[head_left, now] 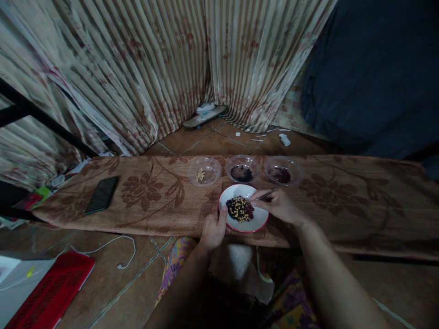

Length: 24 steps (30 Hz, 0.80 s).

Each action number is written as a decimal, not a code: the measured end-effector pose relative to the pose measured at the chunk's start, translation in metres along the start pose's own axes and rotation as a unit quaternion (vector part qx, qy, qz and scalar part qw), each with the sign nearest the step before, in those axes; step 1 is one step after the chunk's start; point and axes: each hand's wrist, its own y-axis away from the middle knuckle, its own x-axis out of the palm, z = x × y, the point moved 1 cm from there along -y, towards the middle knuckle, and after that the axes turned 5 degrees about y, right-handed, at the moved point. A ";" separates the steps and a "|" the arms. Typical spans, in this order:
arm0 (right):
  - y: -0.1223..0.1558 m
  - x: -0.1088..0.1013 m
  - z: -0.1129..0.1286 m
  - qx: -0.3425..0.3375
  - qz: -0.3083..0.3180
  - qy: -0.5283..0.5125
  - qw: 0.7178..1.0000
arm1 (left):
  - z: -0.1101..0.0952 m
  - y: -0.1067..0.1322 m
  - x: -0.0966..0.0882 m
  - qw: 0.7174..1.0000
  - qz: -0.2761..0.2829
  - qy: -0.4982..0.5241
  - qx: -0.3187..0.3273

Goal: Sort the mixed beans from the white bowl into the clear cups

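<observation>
A white bowl with a red rim (258,221) stands on the cloth-covered bench in front of me. Mixed black, yellow and dark red beans (240,209) lie in it. My left hand (213,229) grips the bowl's left edge, thumb over the rim. Over the bowl's right side, my right hand (283,206) pinches thin dark tweezers (266,195), fingertips close to the beans. Behind stand three clear plastic bowls: the left bowl (213,170) holds a few yellow beans, the middle bowl (240,160) black ones, the right bowl (291,167) dark red ones.
A dark phone (102,194) lies on the left of the brown flowered cloth (164,214). Striped curtains (164,59) hang beyond the bench, with a skateboard (205,117) beneath. A white cable (132,249) and a red slotted object (51,290) are at lower left.
</observation>
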 end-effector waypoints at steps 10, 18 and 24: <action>-0.003 0.004 -0.007 -0.015 0.015 0.005 1.000 | -0.004 0.002 -0.001 1.000 -0.002 -0.010 -0.004; -0.004 0.004 -0.007 -0.013 0.024 0.020 0.999 | -0.006 0.002 -0.001 1.000 -0.007 -0.009 -0.008; -0.004 0.005 -0.008 -0.008 0.029 0.022 0.999 | -0.004 0.002 -0.001 1.000 -0.006 -0.009 0.008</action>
